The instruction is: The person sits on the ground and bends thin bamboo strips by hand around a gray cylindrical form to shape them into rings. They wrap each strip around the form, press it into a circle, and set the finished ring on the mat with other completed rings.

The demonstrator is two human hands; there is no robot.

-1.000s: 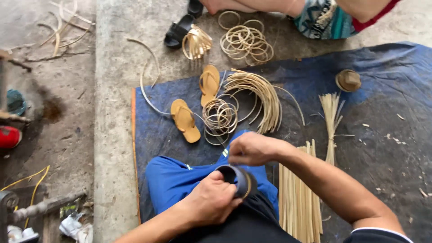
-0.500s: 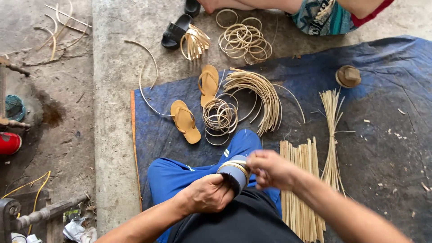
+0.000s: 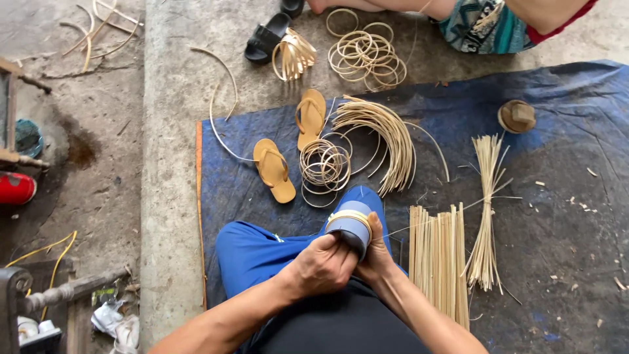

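Blue tarp (image 3: 563, 98) on concrete carries two yellow sandals (image 3: 291, 141) near its far left corner. At its near edge, left hand (image 3: 324, 265) and right hand (image 3: 377, 252) both clasp one grey cylinder (image 3: 350, 226).

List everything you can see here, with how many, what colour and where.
grey tube with a tan strip ring: one, held in both hands over the lap
tarp: one, blue, spread on the concrete
sandals: two, tan, top left of the tarp
black sandal: one, on the concrete at top
loose rings: a pile, tan, by the sandals
second ring pile: tan, on the concrete at top
curved strips: a bundle, tan, centre of the tarp
straight sticks: a flat bundle, tan, right of the lap
thin strips: a tied bundle, pale, further right
small spool: one, brown, upper right
another person: partly seen, top edge
left hand: gripping the tube
right hand: on the tube
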